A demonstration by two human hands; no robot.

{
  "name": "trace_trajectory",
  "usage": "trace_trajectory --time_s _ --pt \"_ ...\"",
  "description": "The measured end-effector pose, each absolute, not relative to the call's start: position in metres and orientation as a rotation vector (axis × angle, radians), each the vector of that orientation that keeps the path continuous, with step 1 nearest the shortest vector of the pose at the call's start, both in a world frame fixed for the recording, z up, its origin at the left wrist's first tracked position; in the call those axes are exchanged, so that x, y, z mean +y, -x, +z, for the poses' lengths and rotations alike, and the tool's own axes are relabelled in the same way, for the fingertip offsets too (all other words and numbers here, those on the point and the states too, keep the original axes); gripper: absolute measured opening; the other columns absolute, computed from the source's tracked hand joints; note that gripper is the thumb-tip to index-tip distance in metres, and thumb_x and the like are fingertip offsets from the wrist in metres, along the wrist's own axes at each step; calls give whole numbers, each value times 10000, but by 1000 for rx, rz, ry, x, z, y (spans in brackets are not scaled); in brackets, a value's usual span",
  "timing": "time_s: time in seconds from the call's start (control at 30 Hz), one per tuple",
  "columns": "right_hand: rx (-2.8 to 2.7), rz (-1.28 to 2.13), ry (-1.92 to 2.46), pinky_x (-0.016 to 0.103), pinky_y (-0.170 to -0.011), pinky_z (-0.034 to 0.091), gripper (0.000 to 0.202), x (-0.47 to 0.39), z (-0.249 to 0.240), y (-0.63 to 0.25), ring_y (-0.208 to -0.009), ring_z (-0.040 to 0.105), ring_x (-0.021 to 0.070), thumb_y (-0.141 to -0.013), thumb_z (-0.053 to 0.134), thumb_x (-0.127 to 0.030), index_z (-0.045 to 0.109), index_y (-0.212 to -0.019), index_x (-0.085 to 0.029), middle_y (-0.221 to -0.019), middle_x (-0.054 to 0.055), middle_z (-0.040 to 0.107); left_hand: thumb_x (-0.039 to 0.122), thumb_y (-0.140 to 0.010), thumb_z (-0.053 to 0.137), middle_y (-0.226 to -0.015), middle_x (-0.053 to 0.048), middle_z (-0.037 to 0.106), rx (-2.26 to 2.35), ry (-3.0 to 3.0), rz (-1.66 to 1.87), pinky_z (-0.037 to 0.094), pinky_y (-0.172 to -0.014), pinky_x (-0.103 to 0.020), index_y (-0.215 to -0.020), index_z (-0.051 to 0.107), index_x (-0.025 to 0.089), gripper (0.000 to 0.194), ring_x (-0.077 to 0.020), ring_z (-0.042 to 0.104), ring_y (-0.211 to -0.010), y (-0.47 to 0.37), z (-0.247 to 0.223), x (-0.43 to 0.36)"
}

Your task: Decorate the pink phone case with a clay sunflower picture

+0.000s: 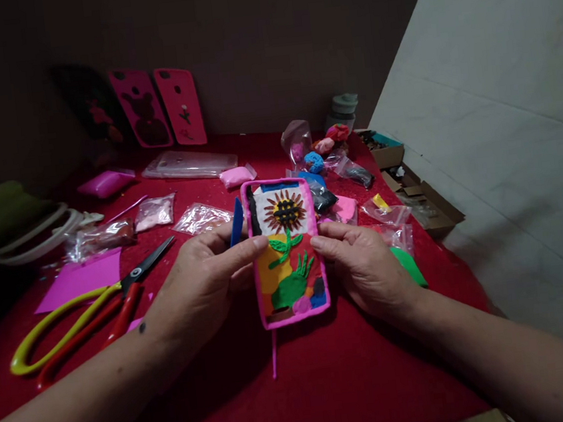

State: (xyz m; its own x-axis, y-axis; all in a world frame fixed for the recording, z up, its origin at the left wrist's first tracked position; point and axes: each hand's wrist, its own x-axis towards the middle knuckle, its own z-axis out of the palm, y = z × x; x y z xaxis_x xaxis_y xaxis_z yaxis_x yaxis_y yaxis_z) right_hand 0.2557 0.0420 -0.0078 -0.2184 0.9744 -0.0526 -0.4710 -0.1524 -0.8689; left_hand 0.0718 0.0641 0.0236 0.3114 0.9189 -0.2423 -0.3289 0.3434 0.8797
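Observation:
Between my two hands is a phone case (292, 284) decorated with coloured clay. It has a pink rim, a sunflower near the top, and green, yellow, red and blue patches below. My left hand (217, 265) grips its left edge with the thumb in front, and a blue flat tool (236, 222) sticks up by those fingers. My right hand (362, 259) pinches the right edge, thumb in front; its other fingers are partly hidden. A thin pink clay strand (274, 356) extends below the case's bottom edge.
Scissors (137, 273) with yellow and red handles lie at left on the red cloth (292, 411). Bags of clay (155, 211) are scattered behind. Decorated phone cases (181, 107) lean against the back wall. At right are cardboard boxes (431, 202) and a tiled wall (511, 99).

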Motion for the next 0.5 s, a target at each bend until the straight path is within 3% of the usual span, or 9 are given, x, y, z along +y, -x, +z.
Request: trace_trajectory --time_s 0.2,0.3,0.4,0.5 --pt "-947 1648 762 350 -909 550 262 41 -6 -256 -889 724 172 -856 632 -160 762 -1078 -214 -1010 26 784 150 -760 791 -894 -88 801 889 -847 972 654 -729 -270 -934 783 150 174 -211 772 -751 -73 27 64" --pt "-897 1658 743 291 -817 561 308 41 -3 -256 -765 703 138 -755 614 -93 768 -997 -203 -846 -2 770 127 -771 761 -883 -92 801 927 -828 988 655 -709 -270 -934 782 149 165 -215 773 -732 -73 29 64" --pt "-852 1636 722 242 -695 548 278 40 -1 -256 -671 681 116 -715 606 -91 765 -919 -193 -762 -9 754 129 -768 763 -864 -88 801 937 -805 985 650 -700 -250 -909 782 148 144 -206 771 -712 -72 29 65" --pt "-865 1644 732 298 -740 569 201 39 -2 -255 -736 717 151 -780 652 -161 750 -952 -198 -863 17 781 117 -770 757 -882 -93 803 912 -812 979 648 -732 -245 -929 781 142 163 -204 774 -742 -72 29 65"
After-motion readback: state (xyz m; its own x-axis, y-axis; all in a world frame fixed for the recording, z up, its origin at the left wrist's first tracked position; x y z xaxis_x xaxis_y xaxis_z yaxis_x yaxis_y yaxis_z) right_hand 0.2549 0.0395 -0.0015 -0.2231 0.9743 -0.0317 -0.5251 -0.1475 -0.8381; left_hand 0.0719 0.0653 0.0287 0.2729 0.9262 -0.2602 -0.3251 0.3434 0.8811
